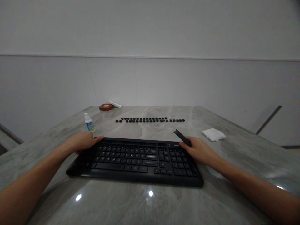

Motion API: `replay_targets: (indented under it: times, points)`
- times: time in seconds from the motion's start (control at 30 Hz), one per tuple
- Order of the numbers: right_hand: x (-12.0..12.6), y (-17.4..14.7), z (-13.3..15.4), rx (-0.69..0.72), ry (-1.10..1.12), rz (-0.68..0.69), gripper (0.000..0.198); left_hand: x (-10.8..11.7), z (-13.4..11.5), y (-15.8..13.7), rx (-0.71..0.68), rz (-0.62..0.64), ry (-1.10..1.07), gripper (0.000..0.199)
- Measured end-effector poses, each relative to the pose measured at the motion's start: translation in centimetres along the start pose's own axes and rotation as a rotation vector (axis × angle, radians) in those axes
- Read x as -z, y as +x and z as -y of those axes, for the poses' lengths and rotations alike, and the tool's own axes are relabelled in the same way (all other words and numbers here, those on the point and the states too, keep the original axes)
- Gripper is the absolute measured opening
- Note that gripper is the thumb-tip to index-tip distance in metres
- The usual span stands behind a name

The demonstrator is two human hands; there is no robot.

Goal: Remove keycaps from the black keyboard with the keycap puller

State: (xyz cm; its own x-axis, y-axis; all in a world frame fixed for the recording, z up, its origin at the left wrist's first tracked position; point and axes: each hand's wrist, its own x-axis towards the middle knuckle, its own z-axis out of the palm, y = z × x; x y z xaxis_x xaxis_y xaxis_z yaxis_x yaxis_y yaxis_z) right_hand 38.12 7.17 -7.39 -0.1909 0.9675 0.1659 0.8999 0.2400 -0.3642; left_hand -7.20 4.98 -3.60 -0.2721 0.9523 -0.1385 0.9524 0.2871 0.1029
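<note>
A black keyboard [134, 159] lies in front of me, its near edge towards me and its keys facing up. My left hand [84, 140] grips its far left corner, thumb over the top and the other fingers mostly out of sight. At the far right side, my right hand [197, 148] is closed around a slim black tool [180, 136] whose narrow end points up and left. That same hand rests against the keyboard's right edge. Beyond the keyboard, several small black keycaps [150, 120] lie in two rows on the grey marbled table [131, 206].
A white spray bottle [89, 122] with a blue label stands just past my left hand. To the right lies a folded white tissue [213, 134]. Near the back edge sit a reddish-brown box [106, 107] and a flat white object [115, 104], with a pale wall [164, 81] behind.
</note>
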Motion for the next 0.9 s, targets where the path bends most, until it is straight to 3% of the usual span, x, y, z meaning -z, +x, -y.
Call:
replay_targets:
  times: [0.27, 0.43, 0.57, 0.9]
  points:
    - [1.2, 2.2, -3.6, -0.120, 0.010, -0.327, 0.027, -1.2, -3.2, 0.2, -0.157, -0.342, -0.206, 0.057]
    - [1.5, 2.7, -4.2, -0.074, 0.140, -0.511, 0.026, -1.9, -4.3, -0.6, -0.316, -0.459, -0.572, 0.049]
    - [1.5, 2.4, -3.9, 0.008, 0.263, -0.646, 0.025, -1.5, -4.4, -1.4, -0.352, -0.566, -0.684, 0.038]
    - [1.5, 2.4, -4.0, 0.058, 0.318, -0.688, 0.025, -1.9, -4.0, -0.9, -0.388, -0.650, -0.726, 0.039]
